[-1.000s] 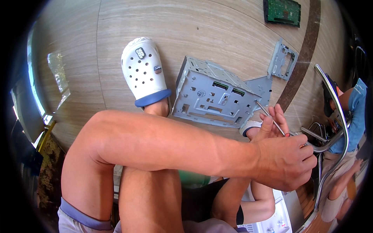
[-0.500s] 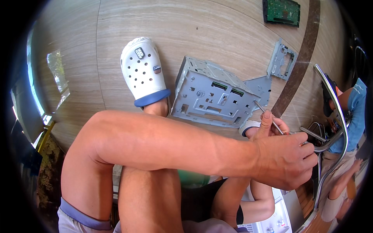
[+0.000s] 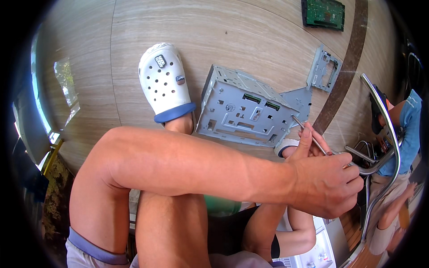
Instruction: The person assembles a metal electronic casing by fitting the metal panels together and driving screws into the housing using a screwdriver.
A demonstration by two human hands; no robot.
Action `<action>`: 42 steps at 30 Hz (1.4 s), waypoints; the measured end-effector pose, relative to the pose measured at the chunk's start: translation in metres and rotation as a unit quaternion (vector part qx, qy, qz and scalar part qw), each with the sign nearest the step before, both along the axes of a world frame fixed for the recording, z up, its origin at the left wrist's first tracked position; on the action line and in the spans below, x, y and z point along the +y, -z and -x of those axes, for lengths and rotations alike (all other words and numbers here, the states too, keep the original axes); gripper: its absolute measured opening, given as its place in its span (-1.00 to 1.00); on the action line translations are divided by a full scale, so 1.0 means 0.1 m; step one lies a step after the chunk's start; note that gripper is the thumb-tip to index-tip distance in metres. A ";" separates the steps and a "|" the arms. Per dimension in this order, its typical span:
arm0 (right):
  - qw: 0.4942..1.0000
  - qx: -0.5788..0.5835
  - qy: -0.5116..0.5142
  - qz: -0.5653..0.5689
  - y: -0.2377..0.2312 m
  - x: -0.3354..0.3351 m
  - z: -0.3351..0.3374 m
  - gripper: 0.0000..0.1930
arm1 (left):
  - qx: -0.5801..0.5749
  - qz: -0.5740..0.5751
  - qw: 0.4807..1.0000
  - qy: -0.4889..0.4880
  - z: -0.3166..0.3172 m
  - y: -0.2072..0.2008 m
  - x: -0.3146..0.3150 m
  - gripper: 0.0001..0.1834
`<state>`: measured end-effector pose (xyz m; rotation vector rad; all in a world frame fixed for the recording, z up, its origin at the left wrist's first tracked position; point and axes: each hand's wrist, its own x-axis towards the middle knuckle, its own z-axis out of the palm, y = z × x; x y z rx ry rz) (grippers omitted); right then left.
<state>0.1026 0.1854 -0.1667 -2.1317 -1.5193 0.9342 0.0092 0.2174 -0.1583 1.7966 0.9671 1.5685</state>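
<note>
A grey metal chassis point(image 3: 243, 111), box-shaped with slots and two dark connectors, rests on the floor in front of me. A screwdriver point(image 3: 318, 145) slants down to it, its tip at the panel's right edge. My left hand point(image 3: 328, 185) reaches across from the left, closed round the handle end, thumb laid along the shaft. Beyond it, partly hidden, my right hand point(image 3: 318, 136) has its fingers against the shaft. The screwdriver's handle is mostly covered by the left hand.
A grey metal bracket point(image 3: 325, 71) lies right of the chassis; a green circuit board point(image 3: 324, 14) is farther off. My white clog point(image 3: 163, 80) stands left of the chassis. At right are a chrome chair frame point(image 3: 388, 116) and another person's blue clothing point(image 3: 410, 120).
The fingers of my right hand have stretched farther up along the shaft toward the tip. My left hand has shifted only slightly; the screwdriver tip stays at the chassis.
</note>
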 end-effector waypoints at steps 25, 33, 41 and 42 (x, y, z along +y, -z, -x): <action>0.999 -0.030 0.021 -0.025 0.20 -0.05 0.06 -0.75 | 0.009 -0.038 0.999 0.026 0.01 0.09 0.00 -0.78; 0.994 0.052 -0.038 -0.093 0.29 -0.08 -0.06 -0.78 | -0.004 -0.046 0.998 -0.051 0.02 0.04 -0.10 -0.79; 0.993 0.075 -0.013 -0.088 0.29 -0.10 0.02 -0.79 | -0.024 -0.005 1.000 -0.007 -0.04 0.08 -0.08 -0.79; 0.997 0.024 0.002 -0.074 0.26 -0.07 0.05 -0.79 | -0.024 0.006 1.000 -0.002 0.00 0.06 -0.08 -0.79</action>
